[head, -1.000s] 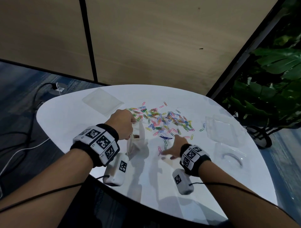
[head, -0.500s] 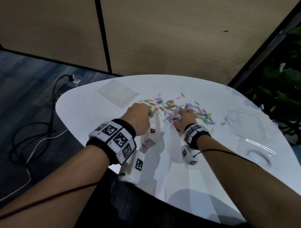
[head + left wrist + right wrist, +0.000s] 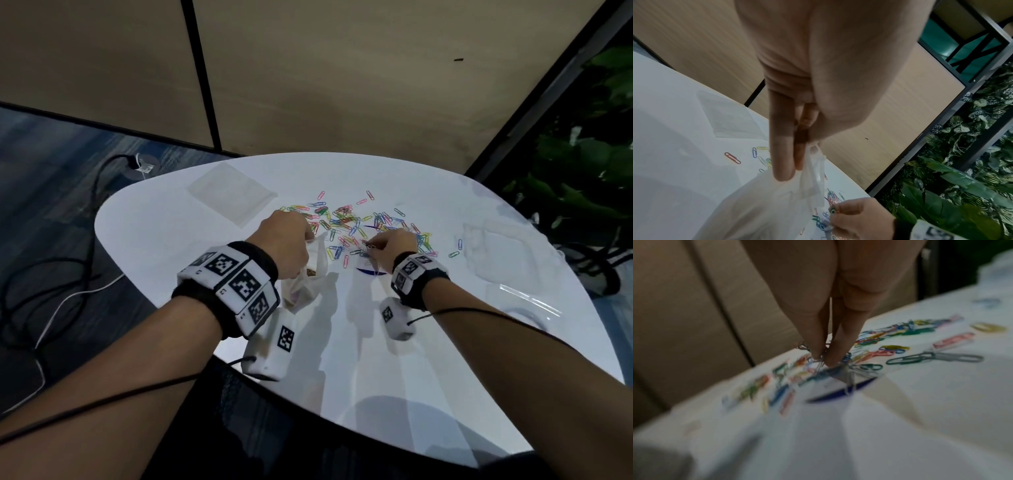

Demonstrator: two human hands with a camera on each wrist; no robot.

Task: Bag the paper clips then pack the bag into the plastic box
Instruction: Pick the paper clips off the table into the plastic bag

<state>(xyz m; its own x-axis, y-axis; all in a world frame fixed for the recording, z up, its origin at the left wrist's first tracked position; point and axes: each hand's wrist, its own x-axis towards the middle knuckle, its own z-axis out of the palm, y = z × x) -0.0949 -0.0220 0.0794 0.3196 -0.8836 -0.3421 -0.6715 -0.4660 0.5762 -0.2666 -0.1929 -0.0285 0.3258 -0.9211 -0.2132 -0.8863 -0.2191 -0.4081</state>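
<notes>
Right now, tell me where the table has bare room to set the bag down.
Bare tabletop lies along the near edge, between the two forearms. Another free patch sits at the left edge, bordered by the flat clear bags and the left hand. The middle is crowded with paper clips; the plastic box takes the right side.

White table (image 3: 205,274), plants (image 3: 589,171), floor cables (image 3: 51,274)

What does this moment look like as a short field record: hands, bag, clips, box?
left hand: holds the clear bag by its rim
right hand: pinches a few paper clips beside the bag
loose clips: pile spread on the white table
plastic box: on the table, far right
stage: bagging under way, box not yet packed
</notes>
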